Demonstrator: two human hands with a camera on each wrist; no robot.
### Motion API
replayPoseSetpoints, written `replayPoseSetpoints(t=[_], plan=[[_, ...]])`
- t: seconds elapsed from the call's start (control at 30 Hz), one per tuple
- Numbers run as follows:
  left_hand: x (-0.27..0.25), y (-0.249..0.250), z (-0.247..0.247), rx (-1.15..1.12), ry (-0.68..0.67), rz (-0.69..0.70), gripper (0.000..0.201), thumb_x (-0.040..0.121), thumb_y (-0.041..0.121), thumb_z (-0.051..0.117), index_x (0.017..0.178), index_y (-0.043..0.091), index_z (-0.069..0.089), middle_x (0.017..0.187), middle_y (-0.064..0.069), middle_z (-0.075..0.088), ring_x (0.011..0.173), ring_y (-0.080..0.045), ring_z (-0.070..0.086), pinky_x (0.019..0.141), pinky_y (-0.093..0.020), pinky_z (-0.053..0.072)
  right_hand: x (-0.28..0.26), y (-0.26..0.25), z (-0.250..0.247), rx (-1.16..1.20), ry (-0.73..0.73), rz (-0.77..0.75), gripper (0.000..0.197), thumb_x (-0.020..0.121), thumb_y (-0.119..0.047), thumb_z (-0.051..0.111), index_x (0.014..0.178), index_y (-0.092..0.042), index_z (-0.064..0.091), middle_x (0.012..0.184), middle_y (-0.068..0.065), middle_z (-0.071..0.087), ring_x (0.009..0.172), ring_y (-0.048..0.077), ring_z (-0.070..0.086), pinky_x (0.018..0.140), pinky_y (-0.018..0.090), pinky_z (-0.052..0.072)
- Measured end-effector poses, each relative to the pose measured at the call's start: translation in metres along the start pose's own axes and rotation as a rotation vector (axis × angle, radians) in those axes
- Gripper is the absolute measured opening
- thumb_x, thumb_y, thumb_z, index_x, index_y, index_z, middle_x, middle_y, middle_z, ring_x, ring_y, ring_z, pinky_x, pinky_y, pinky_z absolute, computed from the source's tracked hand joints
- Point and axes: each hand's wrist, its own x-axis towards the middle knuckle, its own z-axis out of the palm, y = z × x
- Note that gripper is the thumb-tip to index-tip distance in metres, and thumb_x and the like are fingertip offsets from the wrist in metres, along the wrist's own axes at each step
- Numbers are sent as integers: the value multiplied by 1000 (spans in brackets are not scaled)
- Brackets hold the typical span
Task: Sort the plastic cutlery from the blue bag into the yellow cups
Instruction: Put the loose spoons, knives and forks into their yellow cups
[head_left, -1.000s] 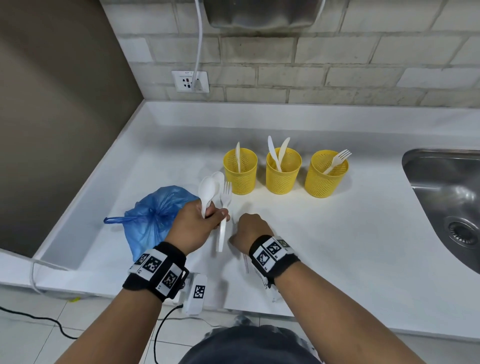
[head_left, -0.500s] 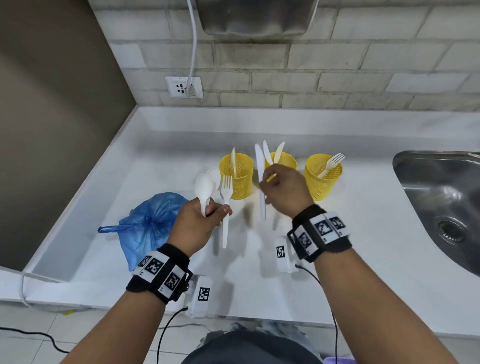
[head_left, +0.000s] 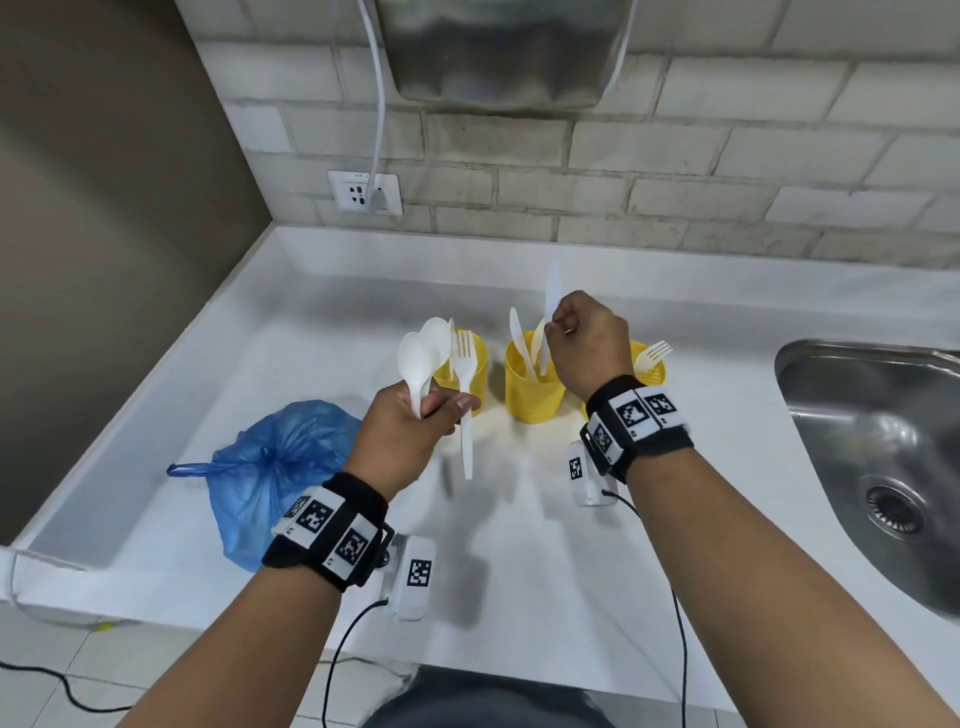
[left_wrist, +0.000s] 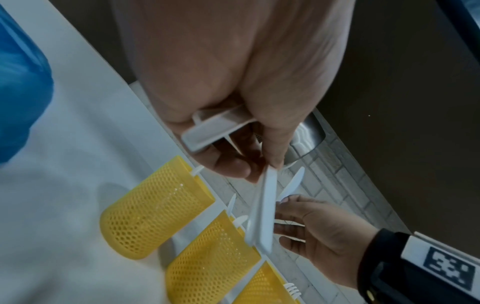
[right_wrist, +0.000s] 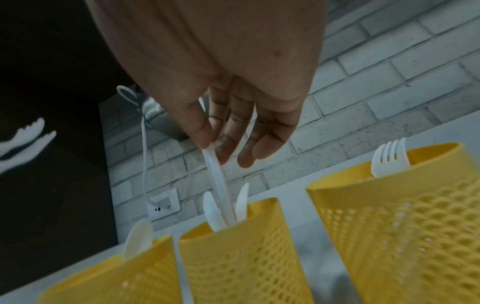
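Three yellow mesh cups stand in a row: the left cup (head_left: 470, 364) holds a spoon, the middle cup (head_left: 535, 395) two knives, the right cup (head_left: 652, 370) a fork. My right hand (head_left: 558, 325) pinches a white knife (head_left: 553, 288) upright over the middle cup. In the right wrist view the knife (right_wrist: 221, 185) has its lower end inside that cup (right_wrist: 241, 257). My left hand (head_left: 441, 408) grips two spoons (head_left: 418, 358) and a fork (head_left: 464, 374) in front of the left cup. The crumpled blue bag (head_left: 270, 467) lies at the left on the counter.
A steel sink (head_left: 872, 441) is set into the white counter (head_left: 519, 545) at the right. A wall socket (head_left: 366, 192) with a plugged cable and a steel appliance (head_left: 498, 47) are on the brick wall behind. A brown wall bounds the left.
My right hand picked the knife up from the counter, carried it up and right, and now holds it over the middle cup with its end inside. The left hand keeps its spoons and fork.
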Motion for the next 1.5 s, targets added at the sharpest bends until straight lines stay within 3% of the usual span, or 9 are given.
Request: replayPoseSetpoints(t=[0.17,0.33,0.43,0.53,0.7,0.93,1.17,1.37,1.5], plan=[[3,6,8,30,-57,31,34,96,7,68,73,29,79,96,-13,77,83,-9,67,75,-23,57,-4,9,0,-77,-39,12,18,91,-7,61,108,-8,66,101,12,73,98,35,65,86,38,52],[5,22,21,28,-71,48,49,97,6,67,62,40,74,101,-15,77,92,-19,69,80,-32,58,-17,-3,-9,12,49,-100,29,84,-11,63,113,-10,67,107,9,59,101,31,56,92,36,44],[10,24,29,31,-43,45,38,97,7,68,66,29,72,99,-14,78,96,-29,71,80,-33,58,-26,-18,-15,148,-75,-76,23,87,-13,66,109,-13,72,103,1,56,88,16,58,89,29,47],[17,22,36,18,-31,59,20,96,7,68,86,-9,62,98,-15,78,99,-32,71,77,-30,59,-33,-29,-23,300,-272,32,11,91,-20,64,96,-18,75,100,-3,61,97,14,60,89,26,43],[21,28,49,-7,-82,114,23,97,5,66,89,-16,61,81,5,77,85,-8,73,75,-27,59,-29,-33,-24,450,-399,100,41,79,-46,60,81,-7,71,86,14,68,86,29,66,89,47,53],[21,36,63,-38,-55,72,19,98,11,66,99,-9,67,92,-4,77,85,-14,72,70,-31,61,-19,-23,-26,545,-328,98,26,93,-33,57,85,-10,65,79,12,68,77,36,68,84,58,56],[21,40,74,-20,9,-34,36,100,41,60,77,16,47,59,0,41,44,-17,38,44,-27,37,1,-25,-55,858,-85,191,19,109,-22,42,99,-7,49,64,10,59,53,29,59,53,34,49],[18,48,82,-229,-114,-113,33,92,48,42,75,20,44,66,0,29,49,-16,18,42,-23,26,-1,-29,-57,743,-249,141,47,96,-35,61,89,10,52,51,-6,33,47,18,29,53,34,28],[13,54,86,-138,-107,-47,38,105,41,37,83,15,54,61,-2,29,49,-16,25,45,-29,34,-8,-35,-66,690,-323,46,36,97,-26,68,64,-15,58,47,-9,41,44,12,36,53,29,32]])
